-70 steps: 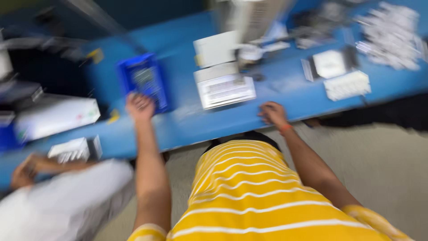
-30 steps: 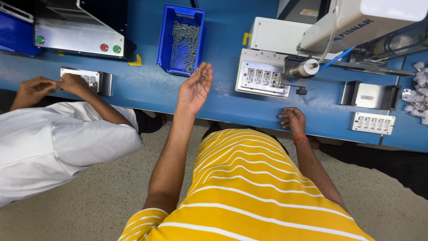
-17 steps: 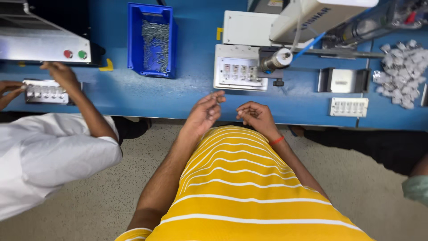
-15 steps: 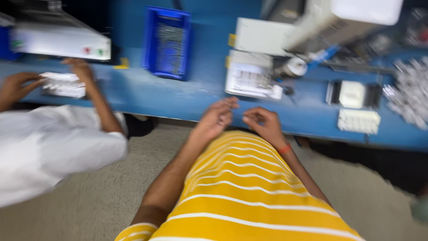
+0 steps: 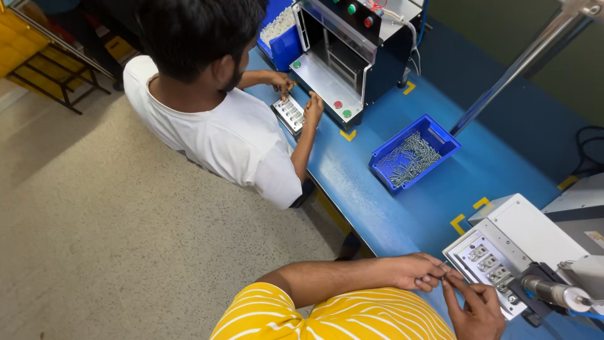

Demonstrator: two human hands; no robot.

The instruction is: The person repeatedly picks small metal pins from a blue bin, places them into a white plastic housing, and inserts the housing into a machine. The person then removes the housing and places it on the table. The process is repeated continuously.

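Head view: at 5 o'clock the left hand (image 5: 412, 272) and right hand (image 5: 475, 307) are brought together at the table (image 5: 352, 182) edge. A small pin (image 5: 445, 274) is pinched between the fingers of both, just beside the fixture plate (image 5: 487, 269), close for loading. A blue bin (image 5: 414, 151) of metal pins is kept within reach at 1 o'clock. A co-worker's hands (image 5: 296, 94) are placed on another fixture at 11 o'clock.

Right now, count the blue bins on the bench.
2: one blue bin of metal pins mid-bench, another bin of white parts behind the far machine, partly hidden. More may lie out of view.
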